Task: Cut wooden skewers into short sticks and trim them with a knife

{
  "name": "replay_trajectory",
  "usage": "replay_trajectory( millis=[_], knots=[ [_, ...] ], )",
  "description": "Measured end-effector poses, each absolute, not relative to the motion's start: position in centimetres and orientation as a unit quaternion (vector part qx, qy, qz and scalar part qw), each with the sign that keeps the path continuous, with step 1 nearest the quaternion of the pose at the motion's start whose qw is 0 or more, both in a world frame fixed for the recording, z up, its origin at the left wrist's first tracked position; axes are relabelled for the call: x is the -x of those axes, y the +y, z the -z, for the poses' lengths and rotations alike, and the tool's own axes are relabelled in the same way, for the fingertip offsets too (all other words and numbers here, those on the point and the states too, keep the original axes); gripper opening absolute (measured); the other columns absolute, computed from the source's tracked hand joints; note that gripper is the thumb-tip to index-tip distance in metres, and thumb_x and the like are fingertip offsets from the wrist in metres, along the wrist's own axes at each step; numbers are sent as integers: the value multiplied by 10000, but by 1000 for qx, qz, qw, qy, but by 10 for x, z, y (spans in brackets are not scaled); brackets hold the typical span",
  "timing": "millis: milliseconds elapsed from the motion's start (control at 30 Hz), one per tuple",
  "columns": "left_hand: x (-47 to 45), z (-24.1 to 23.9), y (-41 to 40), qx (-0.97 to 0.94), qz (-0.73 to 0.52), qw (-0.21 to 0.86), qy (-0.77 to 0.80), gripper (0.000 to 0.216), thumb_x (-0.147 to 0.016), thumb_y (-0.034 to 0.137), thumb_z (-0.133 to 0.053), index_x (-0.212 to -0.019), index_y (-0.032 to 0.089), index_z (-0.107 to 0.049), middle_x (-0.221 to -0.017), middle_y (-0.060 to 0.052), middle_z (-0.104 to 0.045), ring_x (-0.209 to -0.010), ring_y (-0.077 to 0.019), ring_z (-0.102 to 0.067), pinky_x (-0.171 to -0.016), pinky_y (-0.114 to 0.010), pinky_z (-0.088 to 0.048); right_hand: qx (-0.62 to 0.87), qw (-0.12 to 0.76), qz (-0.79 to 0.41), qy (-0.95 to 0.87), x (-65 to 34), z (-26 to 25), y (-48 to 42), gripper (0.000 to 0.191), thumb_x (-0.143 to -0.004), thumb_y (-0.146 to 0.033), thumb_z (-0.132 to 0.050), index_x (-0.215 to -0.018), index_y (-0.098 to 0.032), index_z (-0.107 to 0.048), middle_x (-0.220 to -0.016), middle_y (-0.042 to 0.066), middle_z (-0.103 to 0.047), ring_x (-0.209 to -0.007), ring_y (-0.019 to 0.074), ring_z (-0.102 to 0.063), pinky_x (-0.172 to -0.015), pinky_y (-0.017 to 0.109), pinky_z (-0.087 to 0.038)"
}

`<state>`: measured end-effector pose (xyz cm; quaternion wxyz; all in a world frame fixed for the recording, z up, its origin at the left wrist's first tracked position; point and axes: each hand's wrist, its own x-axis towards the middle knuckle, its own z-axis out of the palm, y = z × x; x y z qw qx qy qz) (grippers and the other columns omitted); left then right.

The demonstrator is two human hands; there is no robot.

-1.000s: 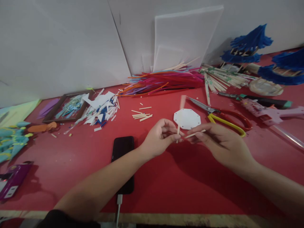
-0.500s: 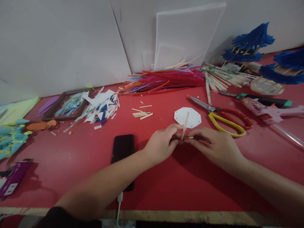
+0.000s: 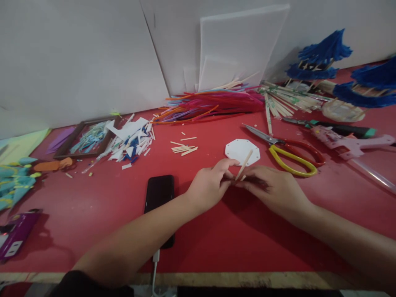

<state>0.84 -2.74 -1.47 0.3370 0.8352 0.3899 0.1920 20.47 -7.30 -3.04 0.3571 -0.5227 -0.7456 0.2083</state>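
Observation:
Fingertips of my left hand [image 3: 212, 183] and my right hand [image 3: 272, 183] meet above the red tabletop, both closed around pale wooden sticks. One longer wooden stick [image 3: 244, 165] slants up to the right from between them. A short stick end peeks out by my right fingertips; how the pieces meet is hidden by my fingers. Just beyond lies a white octagonal card [image 3: 242, 151] with small holes near its edge. Several short cut sticks [image 3: 185, 148] lie in a loose pile to the left of it.
Scissors [image 3: 280, 150] with red and yellow handles lie right of the card, a pink glue gun [image 3: 346, 144] farther right. A phone [image 3: 160, 194] with a cable sits by my left forearm. Pipe cleaners [image 3: 213, 105], paper scraps [image 3: 136, 140] and blue-roofed models [image 3: 324, 53] line the back.
The longer stick has tipped over to the right, from nearly upright to a slant. My hands stay together in almost the same place, and the view has shifted slightly.

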Motion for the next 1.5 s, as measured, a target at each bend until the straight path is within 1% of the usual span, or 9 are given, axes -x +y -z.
replay_trajectory(
  millis=[333,567,767,867,967,1100,1200,1367,1500],
  knots=[
    [-8,16,-27,-816,-221,380,376,345,-832,45,-616,-1105,243,-544,-915,18,-793,-879,-157,-765,-828,-253,-553,542,364,-225,-723,-202,26,-71,160,-871,-306,-596,-844,-269,-749,-885,15,-791,-770,187,-740,-722,309,-582],
    [-8,15,-24,-796,-232,416,374,284,-784,25,-657,-922,234,-522,-899,21,-746,-881,-158,-747,-791,-247,-547,531,390,-299,-690,-197,29,-70,161,-839,-353,-623,-751,-250,-712,-739,10,-729,-668,170,-677,-635,296,-537],
    [-7,17,-22,-778,-234,460,358,258,-785,30,-641,-897,224,-514,-859,27,-697,-839,-138,-712,-774,-241,-529,515,400,-327,-684,-196,25,-68,218,-832,-422,-677,-696,-251,-690,-701,5,-691,-671,161,-650,-657,295,-523],
    [-7,18,-22,-799,-240,427,349,220,-796,81,-647,-854,223,-489,-839,26,-669,-794,-133,-672,-727,-236,-502,518,393,-328,-685,-196,25,-67,191,-824,-401,-678,-707,-250,-688,-707,3,-699,-667,159,-654,-643,286,-520],
    [-7,18,-22,-819,-237,389,349,251,-764,45,-612,-825,226,-450,-809,33,-647,-737,-125,-634,-679,-228,-467,521,383,-307,-698,-196,25,-69,160,-842,-363,-638,-744,-249,-695,-747,9,-720,-689,162,-669,-668,291,-534],
    [-8,19,-23,-828,-234,366,354,247,-762,49,-587,-823,229,-430,-814,25,-646,-736,-133,-628,-678,-237,-459,538,371,-290,-700,-196,24,-73,177,-868,-393,-612,-849,-259,-724,-870,28,-767,-741,183,-705,-674,305,-560],
    [-8,20,-24,-829,-235,364,354,223,-789,108,-611,-821,231,-427,-811,25,-642,-730,-134,-625,-670,-238,-456,544,384,-264,-698,-196,22,-75,182,-871,-397,-615,-857,-255,-728,-872,33,-769,-736,185,-705,-671,307,-564],
    [-8,18,-25,-804,-233,415,357,271,-737,133,-663,-833,235,-432,-826,41,-637,-730,-122,-618,-677,-233,-463,514,398,-246,-719,-192,17,-74,162,-876,-322,-608,-748,-258,-685,-752,17,-729,-695,173,-678,-703,315,-558],
    [-9,19,-25,-769,-242,471,358,277,-740,162,-680,-843,237,-434,-840,35,-646,-769,-132,-637,-713,-249,-487,517,399,-262,-710,-192,14,-74,150,-869,-315,-614,-749,-260,-687,-744,15,-719,-687,172,-669,-685,315,-553]
  ],
)
